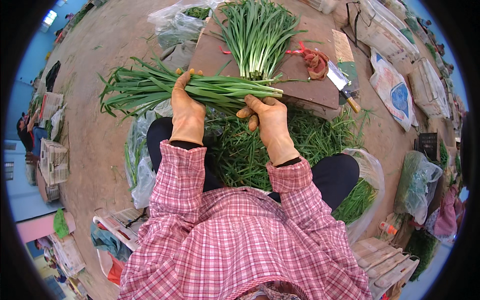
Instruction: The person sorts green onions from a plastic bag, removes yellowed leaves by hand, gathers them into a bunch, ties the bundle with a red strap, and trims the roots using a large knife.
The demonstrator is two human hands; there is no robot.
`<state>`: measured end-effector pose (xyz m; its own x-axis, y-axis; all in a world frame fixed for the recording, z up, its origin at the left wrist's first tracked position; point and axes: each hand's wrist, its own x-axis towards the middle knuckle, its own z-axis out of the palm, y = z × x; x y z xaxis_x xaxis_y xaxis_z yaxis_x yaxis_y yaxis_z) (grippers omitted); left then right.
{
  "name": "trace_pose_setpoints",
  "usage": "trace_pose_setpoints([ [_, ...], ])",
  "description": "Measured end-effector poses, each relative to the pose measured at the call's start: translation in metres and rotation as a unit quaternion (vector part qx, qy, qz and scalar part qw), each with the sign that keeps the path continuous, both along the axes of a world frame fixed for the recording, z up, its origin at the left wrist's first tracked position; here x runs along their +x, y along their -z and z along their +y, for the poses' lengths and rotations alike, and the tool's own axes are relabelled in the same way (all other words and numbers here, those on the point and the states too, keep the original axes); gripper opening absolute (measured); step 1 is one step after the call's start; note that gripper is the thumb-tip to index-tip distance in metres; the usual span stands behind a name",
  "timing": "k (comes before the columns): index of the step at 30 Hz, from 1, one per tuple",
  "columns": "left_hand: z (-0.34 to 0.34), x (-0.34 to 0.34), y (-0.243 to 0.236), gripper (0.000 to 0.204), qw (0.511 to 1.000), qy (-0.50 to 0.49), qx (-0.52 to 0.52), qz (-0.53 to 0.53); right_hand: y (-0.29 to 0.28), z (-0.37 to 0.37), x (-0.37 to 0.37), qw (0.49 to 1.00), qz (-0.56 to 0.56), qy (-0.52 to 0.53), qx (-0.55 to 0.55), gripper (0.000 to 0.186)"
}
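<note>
My left hand (186, 107), in a soiled tan glove, grips a bunch of long flat green leaves (140, 85) held crosswise, tips to the left. My gloved right hand (266, 120) has its fingers closed at the pale stem ends on the right. Just beyond, a larger bunch of the greens (255, 40) lies on a brown board (315, 92). At the board's right lie a red bundle of ties (316, 62) and a knife (342, 85) with a wooden handle. A heap of cut leaves (280, 160) fills the space below, between my knees.
Plastic bags of greens (140, 160) flank my legs. A white printed sack (390, 90), plastic crates (427, 90), a black basket (427, 145) and wrapped bundles (417, 185) stand along the right. More crates (52, 167) and people (31, 135) are at the far left.
</note>
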<state>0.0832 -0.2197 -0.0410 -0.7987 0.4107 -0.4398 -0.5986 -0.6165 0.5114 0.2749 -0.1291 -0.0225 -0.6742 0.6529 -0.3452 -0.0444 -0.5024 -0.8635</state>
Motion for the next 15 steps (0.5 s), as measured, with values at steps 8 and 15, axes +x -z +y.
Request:
trace_pose_setpoints([
  [8, -0.003, 0.004, -0.004, 0.017, 0.999, -0.03, -0.038, 0.019, -0.004, 0.018, 0.013, 0.996, -0.016, 0.068, 0.058, 0.024],
  [15, -0.04, -0.041, 0.002, 0.011, 0.998, -0.055, -0.022, -0.029, 0.033, 0.047, 0.064, 0.993, -0.094, 0.041, 0.066, 0.043],
])
